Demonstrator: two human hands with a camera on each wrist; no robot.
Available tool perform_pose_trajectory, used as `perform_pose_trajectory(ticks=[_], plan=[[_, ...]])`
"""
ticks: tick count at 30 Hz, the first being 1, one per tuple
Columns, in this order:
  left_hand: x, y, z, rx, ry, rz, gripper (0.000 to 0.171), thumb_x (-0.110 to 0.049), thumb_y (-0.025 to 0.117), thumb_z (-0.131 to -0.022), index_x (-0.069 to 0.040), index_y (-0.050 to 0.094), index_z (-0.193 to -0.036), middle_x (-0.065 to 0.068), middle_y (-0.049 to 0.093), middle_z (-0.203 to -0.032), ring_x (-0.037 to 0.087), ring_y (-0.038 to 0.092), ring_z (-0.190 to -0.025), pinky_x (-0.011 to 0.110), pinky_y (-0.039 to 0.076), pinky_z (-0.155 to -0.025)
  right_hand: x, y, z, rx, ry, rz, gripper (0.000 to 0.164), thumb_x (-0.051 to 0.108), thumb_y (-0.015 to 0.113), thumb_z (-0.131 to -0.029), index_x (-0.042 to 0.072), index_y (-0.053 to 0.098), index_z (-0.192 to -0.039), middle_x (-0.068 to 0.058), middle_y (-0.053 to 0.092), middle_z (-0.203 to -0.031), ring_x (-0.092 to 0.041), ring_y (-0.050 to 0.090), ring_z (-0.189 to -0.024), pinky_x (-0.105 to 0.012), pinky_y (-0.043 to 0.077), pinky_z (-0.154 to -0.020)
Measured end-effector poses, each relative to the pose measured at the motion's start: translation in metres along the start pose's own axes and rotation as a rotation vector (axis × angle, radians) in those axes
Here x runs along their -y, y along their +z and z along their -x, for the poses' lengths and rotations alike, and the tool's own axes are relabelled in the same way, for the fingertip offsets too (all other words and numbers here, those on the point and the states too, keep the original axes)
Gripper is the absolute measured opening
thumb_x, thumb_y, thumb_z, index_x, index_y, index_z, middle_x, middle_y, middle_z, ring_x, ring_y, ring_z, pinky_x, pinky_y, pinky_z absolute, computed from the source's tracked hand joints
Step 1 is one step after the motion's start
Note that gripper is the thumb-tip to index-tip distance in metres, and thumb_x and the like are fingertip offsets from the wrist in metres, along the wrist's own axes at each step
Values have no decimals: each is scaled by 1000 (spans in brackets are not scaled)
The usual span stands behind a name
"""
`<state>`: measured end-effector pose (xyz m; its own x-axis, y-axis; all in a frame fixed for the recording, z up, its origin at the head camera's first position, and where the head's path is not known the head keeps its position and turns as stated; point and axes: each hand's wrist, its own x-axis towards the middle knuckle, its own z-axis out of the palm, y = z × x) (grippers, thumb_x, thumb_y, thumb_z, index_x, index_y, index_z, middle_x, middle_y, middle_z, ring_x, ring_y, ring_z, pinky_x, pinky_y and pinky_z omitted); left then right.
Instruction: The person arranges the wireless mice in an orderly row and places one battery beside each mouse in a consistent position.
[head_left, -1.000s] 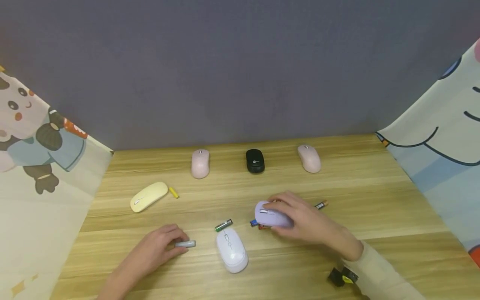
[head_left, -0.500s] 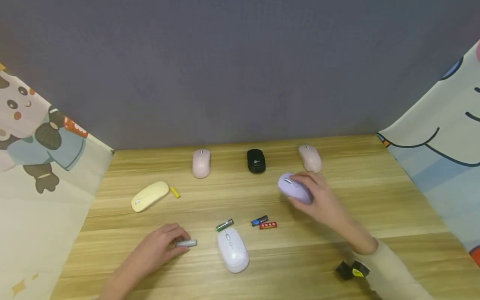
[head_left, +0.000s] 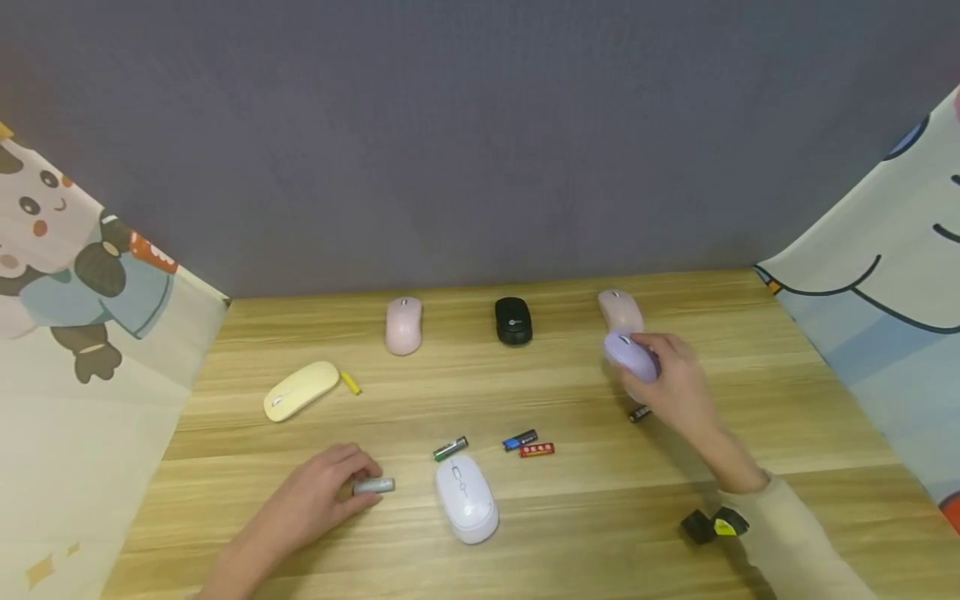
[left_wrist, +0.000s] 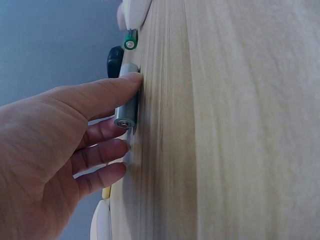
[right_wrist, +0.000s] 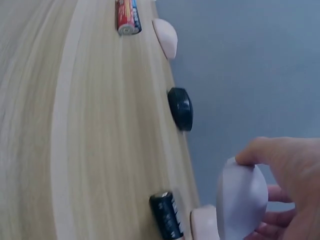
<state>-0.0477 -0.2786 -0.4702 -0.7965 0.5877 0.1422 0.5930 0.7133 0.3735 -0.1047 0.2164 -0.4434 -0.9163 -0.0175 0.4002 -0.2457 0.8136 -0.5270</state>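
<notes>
My left hand (head_left: pixel 322 492) pinches a grey battery (head_left: pixel 375 485) between thumb and fingers at the table surface; in the left wrist view one end of this battery (left_wrist: pixel 126 116) faces the camera. My right hand (head_left: pixel 675 387) grips a lavender computer mouse (head_left: pixel 632 357) by its sides, tilted and raised over the table in the right wrist view. The mouse overlaps a pink mouse (head_left: pixel 620 310) behind it. Below the right hand lies a black battery (head_left: pixel 640 413), partly hidden by it. A white mouse (head_left: pixel 467 500) lies between the hands.
A green-and-black battery (head_left: pixel 450 448), a blue-and-black battery (head_left: pixel 520 440) and a red battery (head_left: pixel 537 450) lie mid-table. Farther back are another pink mouse (head_left: pixel 403 327) and a black mouse (head_left: pixel 513 321). A yellow mouse (head_left: pixel 302 391) lies left beside a yellow battery (head_left: pixel 350 383). A dark wall (head_left: pixel 480 150) stands behind.
My right hand has carried the lavender mouse back and to the right, from over the blue and red batteries to near the right pink mouse. The left hand stays with its battery.
</notes>
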Motion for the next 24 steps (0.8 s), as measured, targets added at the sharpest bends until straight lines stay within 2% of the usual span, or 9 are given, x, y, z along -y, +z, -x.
perform_pose_trajectory(ticks=[3, 13, 24], plan=[[-1, 0, 0, -2, -6, -4, 27, -27, 89, -81, -24, 72, -102, -18, 63, -97, 0, 61, -88, 29, 60, -76, -6, 0, 0, 6, 52, 23, 49, 14, 82, -83, -8, 65, -122, -34, 62, -117, -49, 61, -101, -64, 55, -77], [-2, -1, 0, 17, -5, -22, 28, -28, 88, -82, -22, 73, -105, -17, 65, -99, 2, 62, -90, 30, 61, -77, -16, -2, 1, 33, 137, 73, 48, 18, 80, -87, -11, 64, -123, -37, 62, -116, -52, 60, -102, -66, 55, -79], [-4, -1, -2, 9, 12, -29, 29, -28, 88, -81, -21, 73, -105, -16, 65, -97, 2, 62, -88, 28, 60, -76, -23, 0, 0, 69, 181, 98, 48, 19, 77, -90, -12, 62, -124, -37, 62, -114, -52, 60, -101, -66, 55, -79]])
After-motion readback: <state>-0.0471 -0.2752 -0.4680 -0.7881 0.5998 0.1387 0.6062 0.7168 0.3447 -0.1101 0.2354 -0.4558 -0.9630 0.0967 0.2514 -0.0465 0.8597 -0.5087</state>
